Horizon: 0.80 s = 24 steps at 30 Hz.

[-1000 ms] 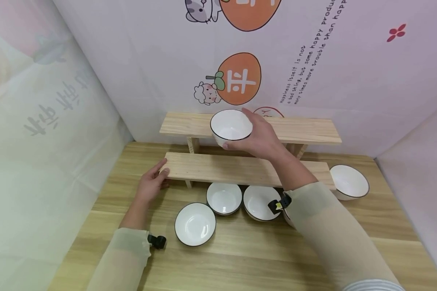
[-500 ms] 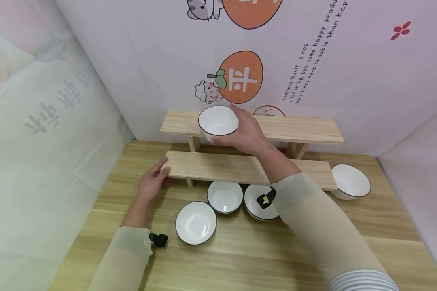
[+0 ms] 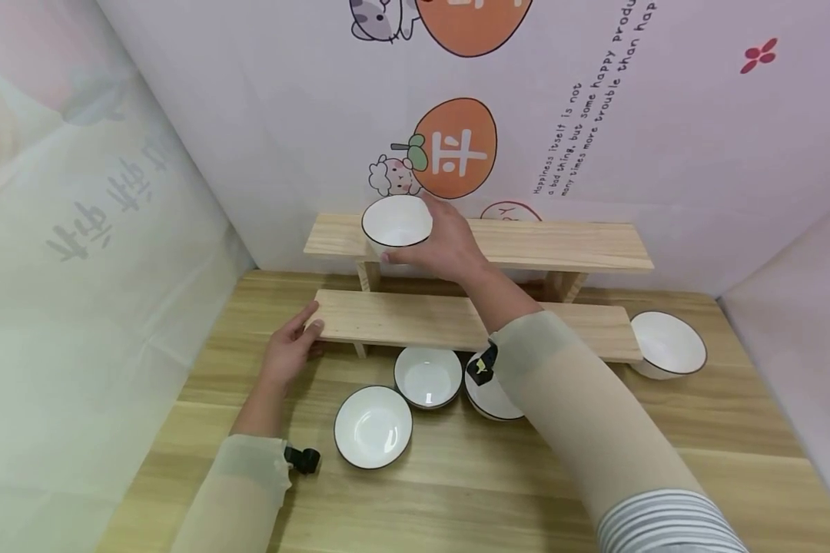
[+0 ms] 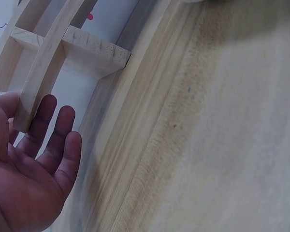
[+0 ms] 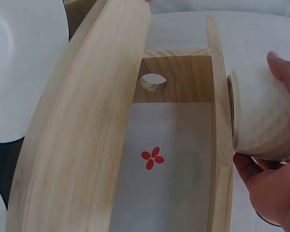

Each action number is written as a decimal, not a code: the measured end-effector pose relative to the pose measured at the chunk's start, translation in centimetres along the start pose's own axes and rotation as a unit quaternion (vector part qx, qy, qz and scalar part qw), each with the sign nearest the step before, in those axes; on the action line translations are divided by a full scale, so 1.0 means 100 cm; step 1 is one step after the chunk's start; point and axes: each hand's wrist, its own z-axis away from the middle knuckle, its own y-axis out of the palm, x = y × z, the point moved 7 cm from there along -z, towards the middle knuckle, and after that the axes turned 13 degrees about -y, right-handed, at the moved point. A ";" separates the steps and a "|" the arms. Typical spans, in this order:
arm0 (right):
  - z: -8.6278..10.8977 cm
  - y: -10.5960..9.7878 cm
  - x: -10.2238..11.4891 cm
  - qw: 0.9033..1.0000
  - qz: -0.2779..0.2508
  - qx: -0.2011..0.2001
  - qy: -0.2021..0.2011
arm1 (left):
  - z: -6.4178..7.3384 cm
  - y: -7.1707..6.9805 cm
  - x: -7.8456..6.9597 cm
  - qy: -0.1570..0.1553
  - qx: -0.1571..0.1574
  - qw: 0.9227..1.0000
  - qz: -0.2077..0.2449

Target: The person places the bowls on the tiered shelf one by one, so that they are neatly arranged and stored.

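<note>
My right hand grips a white bowl with a dark rim, fingers behind it and thumb at its near side. The bowl is upright at the left part of the shelf's upper board. In the right wrist view the same bowl shows a patterned outer wall. My left hand holds the left end of the lower board of the two-tier wooden shelf, and the left wrist view shows thumb and fingers on either side of the board end.
In front of the lower board stand a white bowl, a second bowl and a third, partly covered by my right sleeve. Another bowl stands at the shelf's right end. A printed wall sheet hangs behind.
My right hand has carried the bowl leftward along the upper board, toward its left end. My left hand stays on the end of the lower board.
</note>
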 end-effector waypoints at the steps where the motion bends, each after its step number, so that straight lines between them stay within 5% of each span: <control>1: -0.001 0.001 0.000 1.000 -0.001 -0.001 -0.001 | 0.000 0.000 0.000 0.001 0.000 1.000 -0.002; 9: -0.011 0.010 0.003 1.000 -0.014 0.001 -0.006 | -0.001 0.001 0.000 0.006 -0.001 1.000 0.004; 16: -0.014 0.005 0.000 1.000 -0.004 -0.005 0.007 | 0.000 0.016 -0.006 0.010 0.016 1.000 0.008; 24: -0.015 0.015 0.005 1.000 -0.004 0.020 0.010 | 0.006 0.005 0.000 0.004 0.003 1.000 -0.012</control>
